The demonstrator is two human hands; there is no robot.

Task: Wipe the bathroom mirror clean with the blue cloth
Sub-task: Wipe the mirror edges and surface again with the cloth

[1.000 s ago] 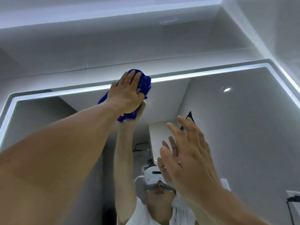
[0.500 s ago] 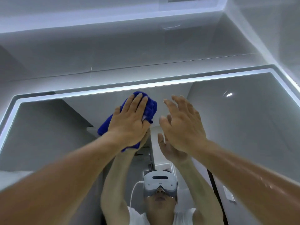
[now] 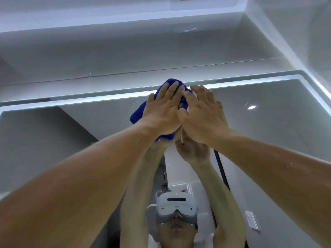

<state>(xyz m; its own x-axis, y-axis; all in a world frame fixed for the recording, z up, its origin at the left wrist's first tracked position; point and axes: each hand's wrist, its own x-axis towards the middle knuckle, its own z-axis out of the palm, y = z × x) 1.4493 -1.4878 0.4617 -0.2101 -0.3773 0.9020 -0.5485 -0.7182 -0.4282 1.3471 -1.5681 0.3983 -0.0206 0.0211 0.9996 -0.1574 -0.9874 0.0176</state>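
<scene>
Head view, entries as I log them from my station: two bare forearms reach up from the bottom corners. The left hand (image 3: 162,111) lies flat with fingers straight, pressing the blue cloth (image 3: 137,117) against the mirror (image 3: 268,133) at its upper edge, centre. The right hand (image 3: 203,116) is just beside it, fingers loosely spread and grasping nothing; I cannot tell whether its fingertips touch the cloth. The cloth is bunched, its top overlapping the lit strip (image 3: 89,99). Reflected in the glass is a white headset (image 3: 176,205). Above the mirror is a grey wall (image 3: 161,51).
</scene>
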